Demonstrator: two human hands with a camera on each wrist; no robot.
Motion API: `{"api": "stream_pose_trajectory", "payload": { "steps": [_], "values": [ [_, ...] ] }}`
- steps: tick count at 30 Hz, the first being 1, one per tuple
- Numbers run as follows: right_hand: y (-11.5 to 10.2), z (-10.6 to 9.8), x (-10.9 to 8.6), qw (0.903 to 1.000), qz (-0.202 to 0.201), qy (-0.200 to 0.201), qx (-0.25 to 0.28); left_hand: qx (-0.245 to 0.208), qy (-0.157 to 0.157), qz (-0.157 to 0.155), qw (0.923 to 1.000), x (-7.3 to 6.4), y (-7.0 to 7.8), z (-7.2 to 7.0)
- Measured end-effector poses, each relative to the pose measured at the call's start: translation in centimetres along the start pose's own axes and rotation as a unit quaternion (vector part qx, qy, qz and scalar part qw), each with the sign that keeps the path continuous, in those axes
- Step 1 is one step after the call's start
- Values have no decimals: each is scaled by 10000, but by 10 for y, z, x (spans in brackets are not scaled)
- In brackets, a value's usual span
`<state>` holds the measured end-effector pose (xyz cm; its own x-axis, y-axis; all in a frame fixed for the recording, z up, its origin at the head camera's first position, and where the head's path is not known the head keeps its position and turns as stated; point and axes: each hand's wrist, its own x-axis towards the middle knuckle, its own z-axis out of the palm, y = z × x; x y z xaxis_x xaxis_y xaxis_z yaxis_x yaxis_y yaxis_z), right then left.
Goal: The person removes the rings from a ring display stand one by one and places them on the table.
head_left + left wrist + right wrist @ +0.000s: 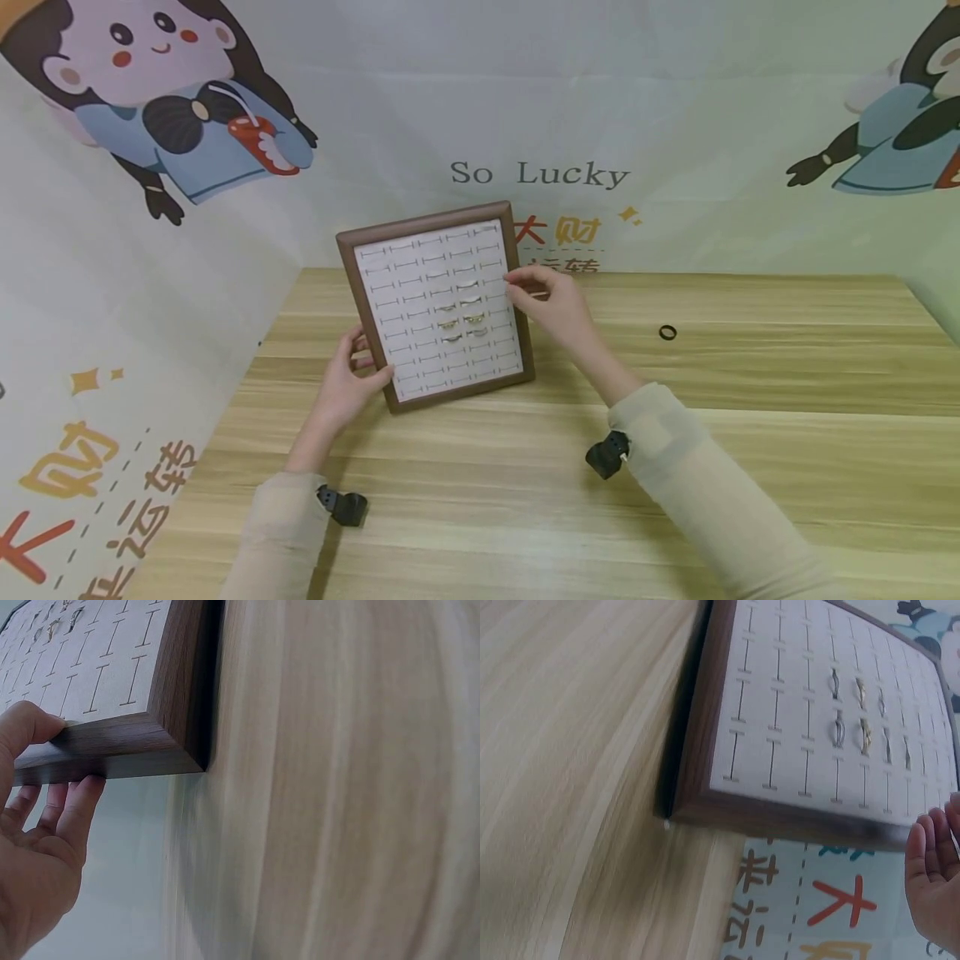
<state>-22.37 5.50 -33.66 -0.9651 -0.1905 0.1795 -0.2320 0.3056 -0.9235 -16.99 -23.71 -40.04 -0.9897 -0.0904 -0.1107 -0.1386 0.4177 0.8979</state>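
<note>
A ring display board [401,333] with a brown wood frame and a white slotted face stands tilted on the table. Several silver and gold-toned rings [473,319] sit in slots around its middle and right side. My left hand [348,387] grips the board's lower left edge, thumb on the front rim and fingers against the side and back, as the left wrist view confirms. At the right edge, my right hand [558,308] has its thumb and fingertips by the frame, slightly apart. Nothing shows between them; the right wrist view cuts off part of this hand.
A black ring [667,332] lies on the wooden table [787,467], to the right of the board. Behind the table hangs a printed backdrop [390,125] with cartoon figures and lettering. Each sleeve carries a small black wrist camera [607,456].
</note>
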Motion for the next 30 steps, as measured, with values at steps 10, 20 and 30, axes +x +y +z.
{"api": "stream_pose_trajectory", "payload": {
  "steps": [10,20,30],
  "values": [
    [0,23,1,9983,-297,-335,-365,36,-67,5,10000,0,-1,-1],
    [1,37,1,9914,-684,-620,-929,-2,-53,-11,10000,1,-2,-2],
    [0,45,1,9886,-642,-524,-1258,-2,-52,-9,10000,0,-2,-1]
  ]
}}
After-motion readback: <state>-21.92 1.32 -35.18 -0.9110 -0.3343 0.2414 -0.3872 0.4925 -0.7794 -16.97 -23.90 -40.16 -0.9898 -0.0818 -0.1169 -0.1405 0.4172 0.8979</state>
